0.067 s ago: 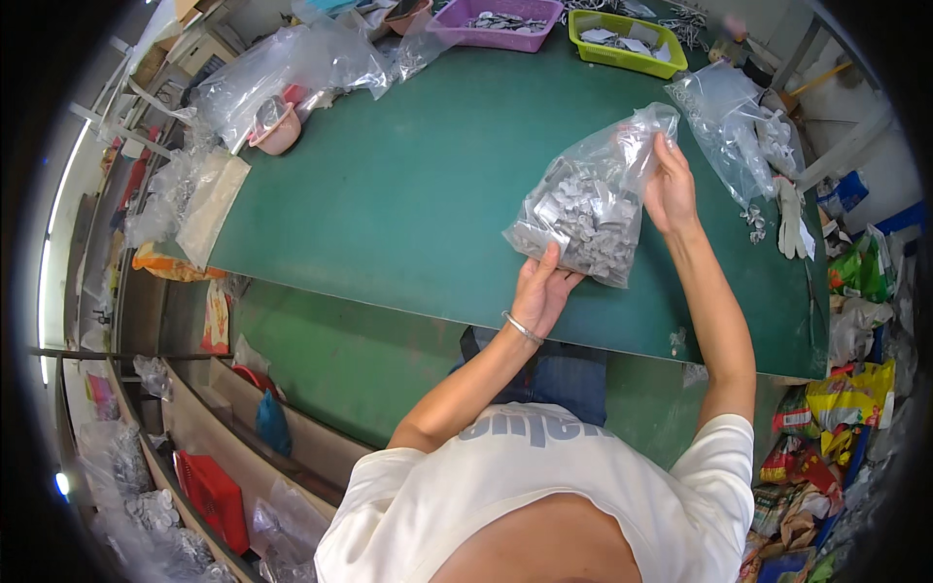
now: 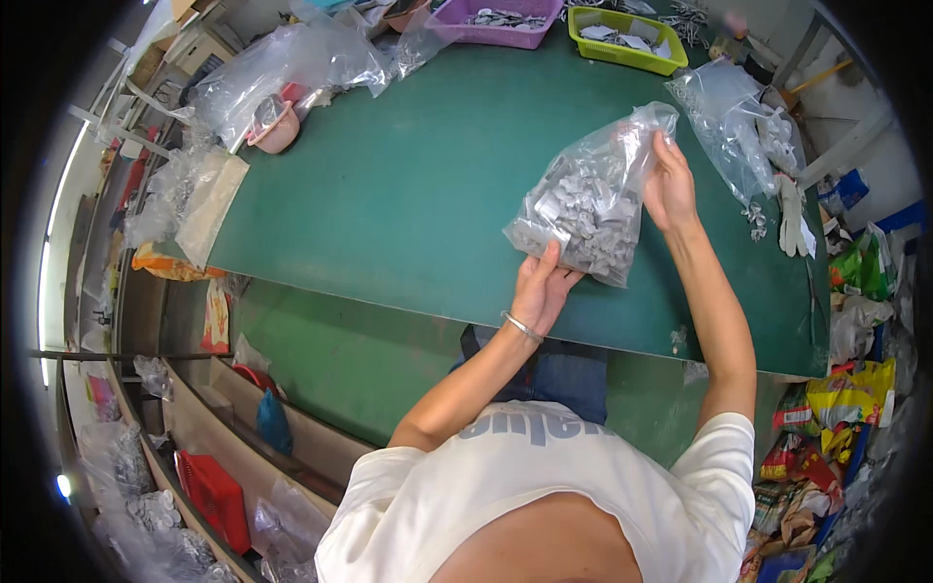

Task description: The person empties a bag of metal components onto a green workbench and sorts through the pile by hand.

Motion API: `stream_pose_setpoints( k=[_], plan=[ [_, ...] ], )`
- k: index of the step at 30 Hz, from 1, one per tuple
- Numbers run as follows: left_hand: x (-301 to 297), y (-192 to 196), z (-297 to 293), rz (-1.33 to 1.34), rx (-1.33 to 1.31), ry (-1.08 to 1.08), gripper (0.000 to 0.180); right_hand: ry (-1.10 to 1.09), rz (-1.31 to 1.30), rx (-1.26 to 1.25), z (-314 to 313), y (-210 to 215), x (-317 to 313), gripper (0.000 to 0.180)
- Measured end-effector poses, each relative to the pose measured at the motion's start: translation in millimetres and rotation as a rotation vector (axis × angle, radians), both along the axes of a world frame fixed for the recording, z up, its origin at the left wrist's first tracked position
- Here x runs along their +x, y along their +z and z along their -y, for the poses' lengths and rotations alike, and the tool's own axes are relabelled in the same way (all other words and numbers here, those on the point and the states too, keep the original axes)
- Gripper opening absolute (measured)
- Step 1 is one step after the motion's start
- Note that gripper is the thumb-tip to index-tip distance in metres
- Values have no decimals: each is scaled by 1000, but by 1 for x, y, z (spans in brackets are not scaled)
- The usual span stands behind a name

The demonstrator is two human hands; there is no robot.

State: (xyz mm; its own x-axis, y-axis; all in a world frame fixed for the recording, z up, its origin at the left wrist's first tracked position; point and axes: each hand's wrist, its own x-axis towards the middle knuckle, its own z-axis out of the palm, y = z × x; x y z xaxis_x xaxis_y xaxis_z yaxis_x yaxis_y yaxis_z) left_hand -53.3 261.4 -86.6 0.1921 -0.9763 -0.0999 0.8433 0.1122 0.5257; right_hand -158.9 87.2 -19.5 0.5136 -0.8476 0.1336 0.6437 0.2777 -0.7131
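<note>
A clear plastic bag (image 2: pixel 588 209) full of small grey metal-looking parts is held up over the green table (image 2: pixel 389 194), near its front edge. My left hand (image 2: pixel 544 291) grips the bag's lower end, thumb on top and fingers underneath. At the bag's upper right end, my right hand (image 2: pixel 669 185) has the gathered plastic between thumb and fingers. The bag lies tilted, its parts heaped toward the lower half. What exactly the parts are is too small to tell.
At the far edge stand a purple basket (image 2: pixel 496 37) and a yellow-green basket (image 2: pixel 637 58) with grey parts. A pink bowl (image 2: pixel 276 131) and loose plastic bags (image 2: pixel 292 68) lie far left. To the right are another clear bag (image 2: pixel 724 102) and a white glove (image 2: pixel 791 216).
</note>
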Motion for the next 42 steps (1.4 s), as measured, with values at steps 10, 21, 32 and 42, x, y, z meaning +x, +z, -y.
stream_pose_setpoints(
  k=[10, 21, 32, 42],
  plan=[
    [13, 0, 15, 57, 148, -28, 29, -86, -216, 106, 40, -65, 1, 30],
    [62, -4, 21, 1082, 334, -142, 63, -225, -1524, -1037, -126, -57, -49, 34],
    [68, 11, 34, 1164, 209, -140, 62, -264, -1309, -873, -117, -70, -45, 25],
    [89, 77, 132, 1261, -4, 24, 61, -244, -863, -527, -34, 15, -43, 27]
  ],
)
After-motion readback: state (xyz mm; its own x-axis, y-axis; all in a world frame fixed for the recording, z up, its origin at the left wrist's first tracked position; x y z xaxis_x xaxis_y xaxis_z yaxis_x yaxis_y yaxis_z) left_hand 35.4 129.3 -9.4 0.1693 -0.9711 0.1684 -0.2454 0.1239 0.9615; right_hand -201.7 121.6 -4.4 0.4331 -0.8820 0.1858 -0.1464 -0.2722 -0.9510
